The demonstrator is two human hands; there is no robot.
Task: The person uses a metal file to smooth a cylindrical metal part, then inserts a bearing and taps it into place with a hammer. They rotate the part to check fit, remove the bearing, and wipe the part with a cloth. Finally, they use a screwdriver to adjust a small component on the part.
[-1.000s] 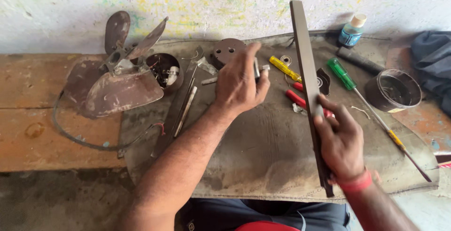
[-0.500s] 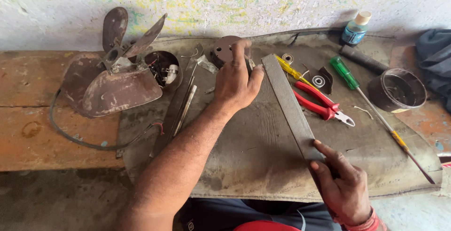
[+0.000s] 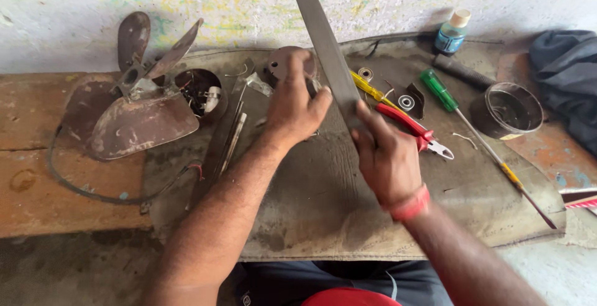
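My right hand [image 3: 385,157] grips the lower end of a long flat metal file [image 3: 323,45], which points up and slightly left toward the wall. A round brown metal part [image 3: 283,63] rests on the grey mat [image 3: 323,206], and my left hand [image 3: 292,104] holds it down, covering most of it. The file's blade passes just right of my left hand's fingers. A red band circles my right wrist.
A rusty fan blade [image 3: 134,107] with a wired motor cup [image 3: 199,91] lies at the left on the wooden bench [image 3: 37,157]. Red pliers [image 3: 416,132], yellow and green screwdrivers [image 3: 444,94], a small bottle [image 3: 453,31], a dark round tin [image 3: 507,110] and dark cloth [image 3: 566,76] lie right.
My right hand swung the file down flat toward the mat, then raised it and shifted it left, close to my left hand. My left hand stayed on the round part.
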